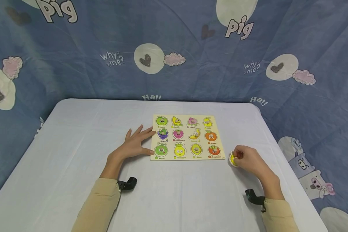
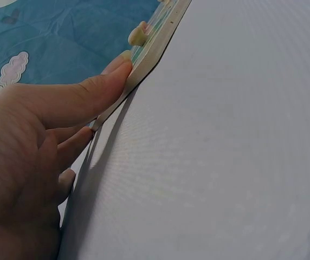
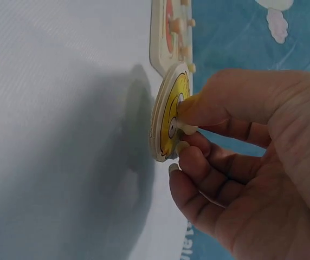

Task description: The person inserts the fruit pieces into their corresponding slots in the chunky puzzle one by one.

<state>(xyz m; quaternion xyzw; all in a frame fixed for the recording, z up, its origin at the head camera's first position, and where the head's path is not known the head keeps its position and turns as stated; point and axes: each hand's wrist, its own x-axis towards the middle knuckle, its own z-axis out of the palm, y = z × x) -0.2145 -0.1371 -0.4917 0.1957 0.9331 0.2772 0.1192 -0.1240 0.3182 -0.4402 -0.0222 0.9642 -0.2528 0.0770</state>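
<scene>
A cream wooden fruit puzzle board (image 1: 202,156) lies on the white table, with rows of fruit pictures such as grapes, a strawberry and a banana. My left hand (image 1: 134,144) is spread at its left side, thumb and fingertips at the edge. In the left wrist view the left hand (image 2: 52,124) has its thumb against the board's side (image 2: 149,62), near a small knob (image 2: 137,37). Right of the board, my right hand (image 1: 249,160) pinches a round-edged yellow puzzle piece (image 1: 232,159). The right wrist view shows this piece (image 3: 170,111) tilted, its knob between thumb and fingers.
The white table (image 1: 185,193) reaches back to a blue printed cloth (image 1: 200,80) hanging behind it and down its right side. Black wrist cameras sit on the left wrist (image 1: 127,183) and the right wrist (image 1: 254,197).
</scene>
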